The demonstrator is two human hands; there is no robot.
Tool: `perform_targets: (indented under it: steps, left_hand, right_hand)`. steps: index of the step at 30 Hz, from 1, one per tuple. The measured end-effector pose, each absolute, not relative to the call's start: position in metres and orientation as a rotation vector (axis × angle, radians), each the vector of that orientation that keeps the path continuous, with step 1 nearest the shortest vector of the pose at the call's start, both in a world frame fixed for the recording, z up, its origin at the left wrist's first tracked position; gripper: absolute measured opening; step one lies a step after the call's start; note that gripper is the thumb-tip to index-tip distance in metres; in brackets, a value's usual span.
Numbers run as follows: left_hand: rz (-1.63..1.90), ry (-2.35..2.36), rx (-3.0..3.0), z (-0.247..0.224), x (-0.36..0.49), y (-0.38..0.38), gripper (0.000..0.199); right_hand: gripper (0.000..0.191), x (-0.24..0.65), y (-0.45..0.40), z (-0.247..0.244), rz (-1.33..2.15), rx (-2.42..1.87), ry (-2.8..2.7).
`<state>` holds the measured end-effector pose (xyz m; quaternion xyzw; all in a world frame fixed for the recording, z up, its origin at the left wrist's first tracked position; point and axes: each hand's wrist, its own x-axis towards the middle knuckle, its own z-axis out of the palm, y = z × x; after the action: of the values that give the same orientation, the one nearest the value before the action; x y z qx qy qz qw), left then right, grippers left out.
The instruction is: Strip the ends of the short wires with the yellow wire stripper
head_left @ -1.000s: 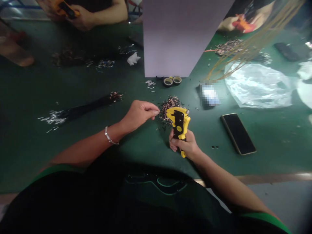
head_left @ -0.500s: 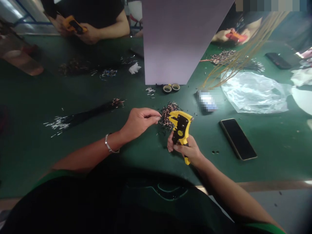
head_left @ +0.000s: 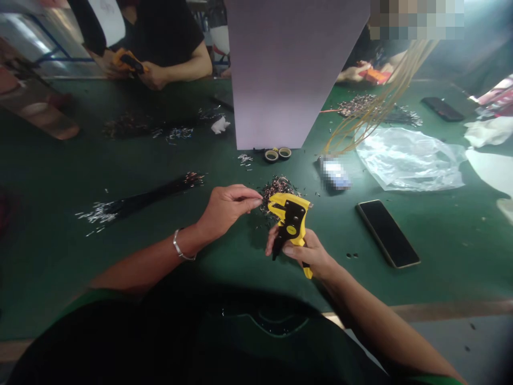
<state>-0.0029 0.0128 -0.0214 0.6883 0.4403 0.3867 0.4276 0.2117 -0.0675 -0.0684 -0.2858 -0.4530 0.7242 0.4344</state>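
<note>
My right hand (head_left: 310,250) is wrapped round the handles of a yellow and black wire stripper (head_left: 292,220), its jaws pointing left. Just left of those jaws, my left hand (head_left: 228,206) pinches with thumb and fingers; what it holds is too small to make out. Behind the tool lies a pile of short wire bits (head_left: 278,185), partly hidden by it. To the left, a bundle of black wires (head_left: 148,198) with bare silvery and coppery ends rests on the green table (head_left: 224,262).
A phone (head_left: 388,233) lies at right, behind it a clear plastic bag (head_left: 411,160). Two tape rolls (head_left: 277,155) sit at the foot of an upright panel (head_left: 272,75). Across the table, people hold an orange tool (head_left: 130,61) and a red-orange tool (head_left: 377,75).
The camera view has shifted slightly. The wire stripper's handles are spread wider and the tool sits closer to my left fingertips.
</note>
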Motion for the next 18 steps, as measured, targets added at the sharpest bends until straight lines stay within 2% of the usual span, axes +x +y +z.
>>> perform_targets:
  steps: [18]
  left_hand:
    - [0.750, 1.043, 1.677, -0.0197, 0.0011, 0.0135, 0.020]
  right_hand:
    - [0.036, 0.2127, -0.0637, -0.0652, 1.890, -0.701, -1.025]
